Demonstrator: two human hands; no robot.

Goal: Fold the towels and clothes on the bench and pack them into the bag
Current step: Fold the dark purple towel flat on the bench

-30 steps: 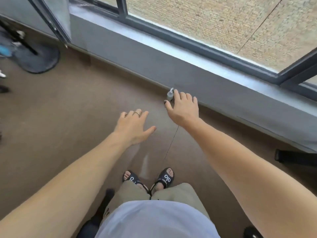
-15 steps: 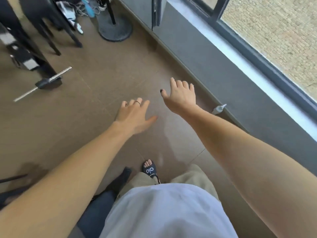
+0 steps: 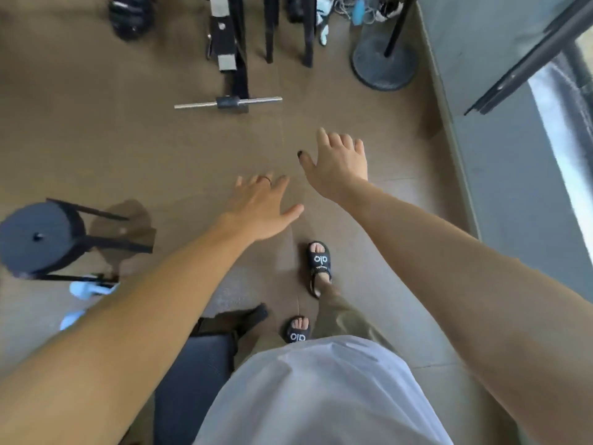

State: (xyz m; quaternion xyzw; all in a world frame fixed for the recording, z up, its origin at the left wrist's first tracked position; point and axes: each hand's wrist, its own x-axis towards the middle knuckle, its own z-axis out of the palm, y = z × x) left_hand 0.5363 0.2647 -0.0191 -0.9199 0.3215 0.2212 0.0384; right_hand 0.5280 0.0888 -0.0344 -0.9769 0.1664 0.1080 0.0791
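Note:
My left hand (image 3: 261, 208) is stretched out in front of me over the brown floor, fingers straight, a ring on one finger, holding nothing. My right hand (image 3: 337, 165) reaches a little farther ahead and to the right, fingers spread, also holding nothing. No towels, clothes or bag show in the head view. A dark padded surface (image 3: 192, 374) lies under my left forearm, close to my body; I cannot tell if it is the bench. My feet in black sandals (image 3: 319, 261) stand on the floor below my hands.
A black metal frame with a steel crossbar (image 3: 227, 102) stands ahead. A round fan base (image 3: 383, 64) sits at upper right by the grey wall (image 3: 513, 187) and window. A black round stool (image 3: 38, 237) is at left, pale blue items (image 3: 83, 289) beneath it. Weights (image 3: 130, 16) lie far left.
The view has swung left, away from the window wall, toward the metal frame and stool. Both hands stay open and stretched forward; one foot has stepped ahead.

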